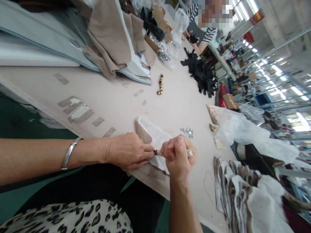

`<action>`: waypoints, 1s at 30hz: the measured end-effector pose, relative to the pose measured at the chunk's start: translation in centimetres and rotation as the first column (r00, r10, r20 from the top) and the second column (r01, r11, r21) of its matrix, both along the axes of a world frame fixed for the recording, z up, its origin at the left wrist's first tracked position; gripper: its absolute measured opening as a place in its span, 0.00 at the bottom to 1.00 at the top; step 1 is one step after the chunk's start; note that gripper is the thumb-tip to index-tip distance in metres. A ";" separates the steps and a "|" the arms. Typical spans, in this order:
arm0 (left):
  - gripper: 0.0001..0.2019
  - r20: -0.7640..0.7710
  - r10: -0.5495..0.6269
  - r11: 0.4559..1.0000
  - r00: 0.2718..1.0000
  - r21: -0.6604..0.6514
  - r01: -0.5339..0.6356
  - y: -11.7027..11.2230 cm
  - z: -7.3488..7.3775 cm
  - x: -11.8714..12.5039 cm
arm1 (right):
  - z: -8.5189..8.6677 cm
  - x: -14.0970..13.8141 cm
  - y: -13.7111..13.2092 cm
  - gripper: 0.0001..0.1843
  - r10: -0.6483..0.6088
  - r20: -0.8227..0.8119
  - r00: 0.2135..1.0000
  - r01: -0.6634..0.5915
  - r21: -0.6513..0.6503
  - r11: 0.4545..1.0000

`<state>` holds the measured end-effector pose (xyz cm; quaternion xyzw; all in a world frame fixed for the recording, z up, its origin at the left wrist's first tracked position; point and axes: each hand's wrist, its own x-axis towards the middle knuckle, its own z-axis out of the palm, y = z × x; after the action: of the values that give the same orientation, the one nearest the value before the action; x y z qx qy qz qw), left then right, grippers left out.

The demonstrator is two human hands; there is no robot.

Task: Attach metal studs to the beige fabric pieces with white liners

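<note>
A beige knitted shoe upper with a white lining (153,136) lies near the table's front edge. My left hand (128,150), with a silver bangle on its wrist, presses down on the piece, its fingers pinched at the piece's edge. My right hand (178,155) is closed round a thin white pen-like tool (190,152) whose dark tip meets my left fingertips on the piece. A small heap of clear rhinestones (186,132) lies just beyond my right hand.
A string of gold beads (160,84) lies mid-table. Black cut pieces (201,72) are heaped farther back, where another person in a striped shirt (206,32) works. Beige fabric (114,35) is piled at the back left. Plastic bags (243,129) and striped uppers (243,194) lie at right.
</note>
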<state>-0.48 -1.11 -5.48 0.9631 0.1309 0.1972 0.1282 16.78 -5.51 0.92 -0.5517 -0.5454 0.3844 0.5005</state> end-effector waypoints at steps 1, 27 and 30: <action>0.06 -0.023 -0.030 0.999 0.999 0.034 0.031 0.0 0.0 0.0 | 0.2 -0.2 0.5 0.27 -0.010 -0.006 1.000 0.010 0.005 1.000; 0.05 0.014 0.038 0.999 0.999 0.032 -0.038 0.1 0.3 -0.1 | -0.2 -0.3 0.6 0.25 -0.147 -0.221 0.964 0.184 0.162 0.969; 0.02 0.009 0.050 0.998 0.999 0.030 -0.050 0.1 0.3 -0.4 | -0.9 3.2 0.0 0.25 -0.285 0.180 0.942 0.256 0.166 0.952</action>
<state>-0.88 -0.97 -5.18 0.9605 0.1514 0.2065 0.1091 19.93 -5.50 -0.03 -0.6211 -0.5376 0.2149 0.5283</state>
